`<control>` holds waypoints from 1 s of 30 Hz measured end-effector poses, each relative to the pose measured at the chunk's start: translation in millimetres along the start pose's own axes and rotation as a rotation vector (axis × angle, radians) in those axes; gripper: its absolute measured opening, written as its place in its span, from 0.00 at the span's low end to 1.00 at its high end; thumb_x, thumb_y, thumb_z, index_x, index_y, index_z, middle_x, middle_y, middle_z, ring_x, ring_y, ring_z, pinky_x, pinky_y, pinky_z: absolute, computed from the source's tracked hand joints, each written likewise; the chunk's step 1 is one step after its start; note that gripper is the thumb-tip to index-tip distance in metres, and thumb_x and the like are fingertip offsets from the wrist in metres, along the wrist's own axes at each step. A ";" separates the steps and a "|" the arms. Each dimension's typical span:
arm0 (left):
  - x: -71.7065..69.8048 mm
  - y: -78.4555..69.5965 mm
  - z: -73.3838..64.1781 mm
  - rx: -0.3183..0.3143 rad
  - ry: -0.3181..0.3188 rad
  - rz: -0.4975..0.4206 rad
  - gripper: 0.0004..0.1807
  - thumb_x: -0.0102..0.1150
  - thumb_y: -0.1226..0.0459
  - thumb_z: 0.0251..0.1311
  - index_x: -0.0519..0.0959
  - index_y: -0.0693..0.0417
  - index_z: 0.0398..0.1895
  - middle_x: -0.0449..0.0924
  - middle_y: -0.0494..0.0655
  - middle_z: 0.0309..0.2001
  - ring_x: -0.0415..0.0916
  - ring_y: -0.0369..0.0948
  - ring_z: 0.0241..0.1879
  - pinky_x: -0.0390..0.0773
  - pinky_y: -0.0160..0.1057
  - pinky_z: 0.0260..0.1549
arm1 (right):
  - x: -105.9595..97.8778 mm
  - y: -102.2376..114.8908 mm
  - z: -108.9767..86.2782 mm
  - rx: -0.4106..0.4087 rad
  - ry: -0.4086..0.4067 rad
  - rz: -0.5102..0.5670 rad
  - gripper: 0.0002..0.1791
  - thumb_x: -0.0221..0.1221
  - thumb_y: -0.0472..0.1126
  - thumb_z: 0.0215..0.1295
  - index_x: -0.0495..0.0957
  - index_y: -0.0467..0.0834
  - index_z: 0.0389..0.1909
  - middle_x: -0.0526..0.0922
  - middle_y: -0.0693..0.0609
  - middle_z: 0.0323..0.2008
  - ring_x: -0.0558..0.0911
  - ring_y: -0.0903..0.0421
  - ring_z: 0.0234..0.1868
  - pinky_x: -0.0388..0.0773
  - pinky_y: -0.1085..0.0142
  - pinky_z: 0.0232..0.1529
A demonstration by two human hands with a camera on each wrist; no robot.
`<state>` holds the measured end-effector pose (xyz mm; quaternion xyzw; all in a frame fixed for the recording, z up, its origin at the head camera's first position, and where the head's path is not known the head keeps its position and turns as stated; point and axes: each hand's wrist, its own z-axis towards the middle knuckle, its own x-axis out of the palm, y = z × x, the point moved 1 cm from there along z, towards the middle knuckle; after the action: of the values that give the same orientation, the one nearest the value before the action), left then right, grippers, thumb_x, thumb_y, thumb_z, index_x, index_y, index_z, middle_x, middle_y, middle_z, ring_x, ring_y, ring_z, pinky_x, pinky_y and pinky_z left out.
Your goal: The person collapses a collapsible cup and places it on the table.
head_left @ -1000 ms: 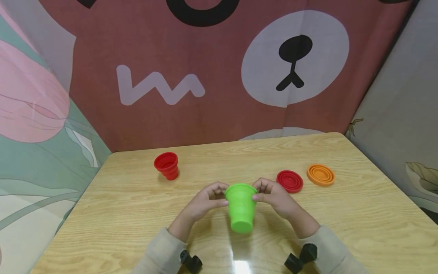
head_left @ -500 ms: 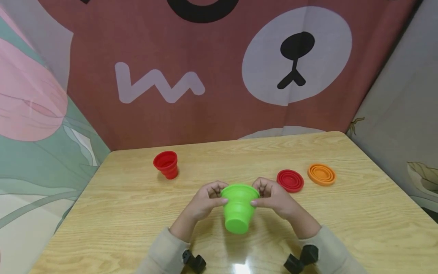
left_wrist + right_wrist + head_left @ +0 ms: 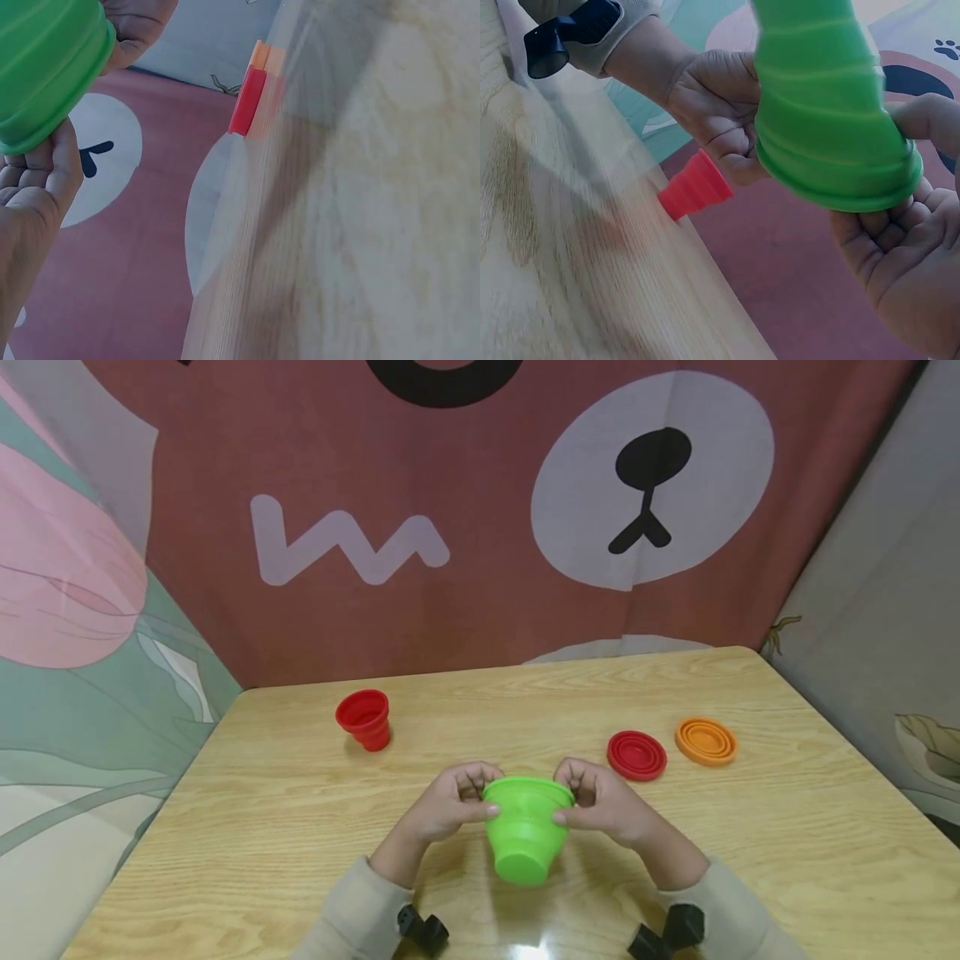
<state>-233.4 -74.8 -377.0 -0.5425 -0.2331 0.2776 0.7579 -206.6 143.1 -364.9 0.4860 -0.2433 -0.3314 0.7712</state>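
Observation:
Both hands hold a green collapsible cup [image 3: 525,831] by its rim, one from each side, over the front middle of the table. My left hand [image 3: 453,806] pinches the left of the rim, thumb on the outer wall and fingers curled behind. On the other side my right hand [image 3: 607,802] grips in the same way. The cup tilts so that its base faces the head camera and its inside is hidden. In the right wrist view the ribbed wall of the cup [image 3: 825,112] looks bent, with the right thumb against it.
A red collapsible cup [image 3: 365,718] stands extended at the back left. At the right lie a flattened red cup [image 3: 637,756] and a flattened orange cup [image 3: 706,742], side by side. The wooden table [image 3: 262,827] reaches back to a printed cloth [image 3: 480,618].
The green cup has become shorter and wider in view, and its rim has come slightly toward the front edge. Both hands keep their hold on it. The other cups stay put.

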 end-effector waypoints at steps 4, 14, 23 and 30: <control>0.2 -1.4 0.9 -0.001 -0.016 0.039 0.18 0.51 0.72 0.49 0.62 0.84 0.36 0.72 0.41 0.30 0.70 0.33 0.29 0.73 0.27 0.28 | 1.1 -0.7 0.2 0.016 -0.040 -0.031 0.08 0.52 0.25 0.51 0.61 0.29 0.27 0.71 0.56 0.27 0.71 0.64 0.30 0.72 0.72 0.30; 1.9 3.3 -1.3 -0.075 -0.065 0.146 0.08 0.44 0.78 0.52 0.61 0.76 0.36 0.71 0.47 0.27 0.71 0.33 0.27 0.74 0.29 0.27 | 9.2 -5.3 4.2 0.172 -0.282 -0.318 0.07 0.53 0.27 0.53 0.66 0.29 0.31 0.70 0.48 0.25 0.70 0.60 0.27 0.72 0.71 0.27; 7.9 4.9 2.2 -0.052 -0.192 0.020 0.07 0.43 0.77 0.53 0.62 0.64 0.35 0.74 0.42 0.27 0.72 0.33 0.27 0.73 0.29 0.28 | 9.1 -10.7 3.4 0.087 -0.192 0.003 0.11 0.46 0.27 0.57 0.64 0.32 0.42 0.74 0.49 0.33 0.75 0.59 0.35 0.73 0.68 0.38; 10.3 5.1 3.4 -0.022 -0.231 -0.047 0.07 0.45 0.74 0.56 0.63 0.57 0.35 0.74 0.40 0.27 0.71 0.33 0.26 0.73 0.29 0.27 | 8.5 -12.5 2.4 0.036 -0.107 0.199 0.14 0.46 0.24 0.56 0.63 0.37 0.44 0.76 0.50 0.37 0.76 0.58 0.38 0.72 0.68 0.42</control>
<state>-228.9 -64.2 -380.3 -0.5096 -0.3344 0.3178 0.7263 -206.1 131.5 -374.8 0.4550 -0.3371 -0.2742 0.7773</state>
